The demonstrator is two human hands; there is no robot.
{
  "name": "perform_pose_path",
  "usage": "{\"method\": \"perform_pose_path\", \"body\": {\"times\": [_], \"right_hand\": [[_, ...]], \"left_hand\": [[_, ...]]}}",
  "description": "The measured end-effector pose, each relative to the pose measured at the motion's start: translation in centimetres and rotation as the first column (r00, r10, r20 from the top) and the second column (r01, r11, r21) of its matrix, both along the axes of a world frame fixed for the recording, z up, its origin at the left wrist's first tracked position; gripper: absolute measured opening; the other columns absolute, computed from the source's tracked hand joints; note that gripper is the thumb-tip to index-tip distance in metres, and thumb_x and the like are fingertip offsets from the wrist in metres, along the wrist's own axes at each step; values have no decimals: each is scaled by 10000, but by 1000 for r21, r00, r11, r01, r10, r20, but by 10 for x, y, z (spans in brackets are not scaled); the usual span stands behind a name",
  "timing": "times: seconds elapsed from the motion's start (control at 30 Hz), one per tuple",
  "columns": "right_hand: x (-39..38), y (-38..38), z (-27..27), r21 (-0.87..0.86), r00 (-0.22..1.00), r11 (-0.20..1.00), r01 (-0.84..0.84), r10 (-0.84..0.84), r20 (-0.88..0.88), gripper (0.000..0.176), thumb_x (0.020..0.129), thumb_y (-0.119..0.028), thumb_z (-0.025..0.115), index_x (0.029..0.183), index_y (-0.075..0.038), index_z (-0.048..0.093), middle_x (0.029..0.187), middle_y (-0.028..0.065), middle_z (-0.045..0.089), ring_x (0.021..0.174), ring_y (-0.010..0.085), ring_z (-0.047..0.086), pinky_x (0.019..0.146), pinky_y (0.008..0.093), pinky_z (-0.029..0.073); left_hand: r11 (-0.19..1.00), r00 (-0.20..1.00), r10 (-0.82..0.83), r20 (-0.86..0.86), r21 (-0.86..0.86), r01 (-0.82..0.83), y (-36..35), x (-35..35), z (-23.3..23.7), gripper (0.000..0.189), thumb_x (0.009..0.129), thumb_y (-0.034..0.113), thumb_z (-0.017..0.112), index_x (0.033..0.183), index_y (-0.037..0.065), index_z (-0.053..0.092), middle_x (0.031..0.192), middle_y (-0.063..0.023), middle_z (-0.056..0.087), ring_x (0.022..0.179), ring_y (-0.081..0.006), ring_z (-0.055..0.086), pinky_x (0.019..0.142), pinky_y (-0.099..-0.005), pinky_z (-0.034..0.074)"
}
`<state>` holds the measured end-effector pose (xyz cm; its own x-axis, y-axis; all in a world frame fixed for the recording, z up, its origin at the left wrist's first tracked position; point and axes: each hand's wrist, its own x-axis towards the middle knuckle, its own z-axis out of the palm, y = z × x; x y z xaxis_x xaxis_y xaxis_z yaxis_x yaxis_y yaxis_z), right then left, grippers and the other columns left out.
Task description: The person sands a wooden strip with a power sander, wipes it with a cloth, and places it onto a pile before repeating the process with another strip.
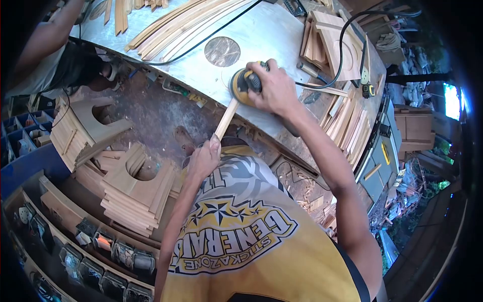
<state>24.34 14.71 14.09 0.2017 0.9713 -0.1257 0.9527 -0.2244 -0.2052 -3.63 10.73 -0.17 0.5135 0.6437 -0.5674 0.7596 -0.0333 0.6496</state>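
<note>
My right hand [275, 90] is wrapped around a yellow and black power sander [241, 85] near the front edge of the worktable [271, 40]. Under the sander's pad runs the far end of a narrow wooden strip [228, 117]. My left hand [205, 158] grips the near end of that strip, close to my body and off the table's edge. The pad hides the strip's far tip. A round dark disc or opening [222, 51] shows in the pale tabletop just beyond the sander.
Long wooden strips [186, 25] lie across the table's back, with more strips [347, 126] at right. Cut boards [332, 45] and black cables [342, 35] are nearby. Stacked cut-out panels [133, 186] stand at lower left. Another person [50, 55] is at upper left.
</note>
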Motion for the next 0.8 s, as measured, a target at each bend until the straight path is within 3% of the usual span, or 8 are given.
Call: {"method": "perform_pose_path", "body": {"times": [0.2,0.27,0.4,0.43,0.53,0.6,0.63,0.8], "right_hand": [[15,8,-9,36,998,997,70,-70,-4,596,774,-301,773,1341,-229,601,1128,226,577,901,444,676,813,532,573],[-1,0,-1,-41,999,999,0,-1,-36,591,772,-294,792,1329,-235,604,1112,218,574,913,428,671,806,524,578],[-22,-7,3,-23,994,995,-101,100,-39,568,778,-295,814,1309,-269,613,1081,207,569,909,402,672,772,519,588],[-14,-4,-4,-18,993,995,-100,99,-68,602,764,-293,827,1318,-289,593,1110,221,555,904,415,671,686,516,607],[35,25,-21,24,1000,999,24,-24,12,615,782,-355,783,1364,-308,590,1134,233,575,884,388,686,677,489,612],[60,49,-17,44,994,995,91,-94,50,624,784,-373,753,1381,-298,591,1142,248,588,886,417,696,707,511,607],[64,51,-14,156,991,988,18,-39,129,614,790,-369,739,1380,-284,593,1141,254,593,893,458,700,752,528,598],[69,49,-2,186,992,980,75,-93,85,620,787,-354,732,1384,-270,586,1079,232,604,952,449,696,869,528,570]], "left_hand": [[997,998,64,-15,42,-63,-2,-3,-4,491,1066,430,444,1111,-21,631,978,-372,685,978,-560,658,870,-633,507],[997,998,70,-1,29,-70,0,0,-1,489,1063,432,449,1112,-20,632,979,-373,684,979,-561,657,872,-636,506],[998,998,62,-20,13,-62,3,3,-2,490,1064,433,445,1127,-17,630,994,-382,681,993,-562,656,884,-639,505],[999,998,54,-25,9,-53,2,1,-4,490,1064,433,445,1127,-17,630,994,-382,681,993,-562,656,884,-639,505],[999,999,45,-28,-24,-45,1,-5,-9,495,1068,437,436,1146,-14,626,1012,-384,681,1011,-561,657,896,-639,502],[999,998,51,-37,-14,-51,6,-5,-8,503,1071,442,429,1168,-12,622,1027,-382,684,1034,-560,655,908,-639,499],[999,998,48,-36,-11,-48,7,-4,-6,503,1071,442,429,1168,-12,622,1027,-382,684,1034,-560,655,908,-639,499],[998,998,66,-6,24,-66,5,-4,-5,498,1067,443,442,1163,-9,626,1004,-379,688,1001,-566,660,891,-646,503]]}}
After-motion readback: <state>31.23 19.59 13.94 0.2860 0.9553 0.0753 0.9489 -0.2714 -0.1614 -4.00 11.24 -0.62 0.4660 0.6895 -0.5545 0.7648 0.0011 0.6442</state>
